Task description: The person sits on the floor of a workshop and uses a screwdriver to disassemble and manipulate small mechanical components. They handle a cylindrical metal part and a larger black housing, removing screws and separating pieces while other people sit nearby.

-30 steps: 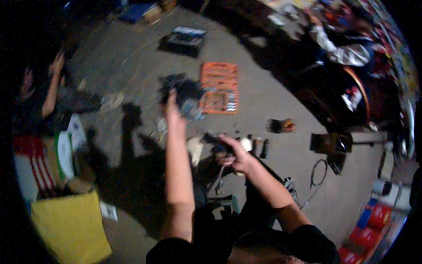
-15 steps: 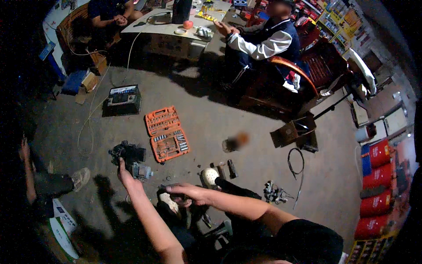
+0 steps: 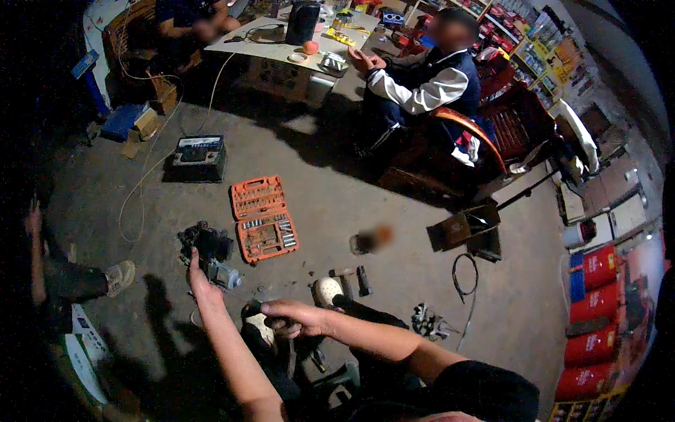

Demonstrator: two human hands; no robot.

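Note:
My left hand [image 3: 203, 284] reaches forward with one digit stretched straight up; its other fingers are mostly hidden. Its tip overlaps a dark mechanical part [image 3: 212, 241] with a grey cylindrical housing [image 3: 226, 275] beside it. Whether the hand touches that part I cannot tell. Lower and to the right, my right hand [image 3: 292, 318] is closed around a dark-handled tool [image 3: 254, 309]. The tool's far end is too dim to make out. An open orange socket set [image 3: 264, 219] lies on the floor beyond my hands.
A car battery [image 3: 195, 159] stands farther left. A hammer [image 3: 344, 278], a metal assembly [image 3: 430, 322] and a black hose [image 3: 458, 286] lie to the right. One person sits by the table [image 3: 256, 43], others at left. An open box [image 3: 464, 228] and red containers [image 3: 587, 306] stand right.
The whole view has shifted slightly. My right hand has dropped a little, and its grip on the tool stays. My left hand keeps its place by the dark part.

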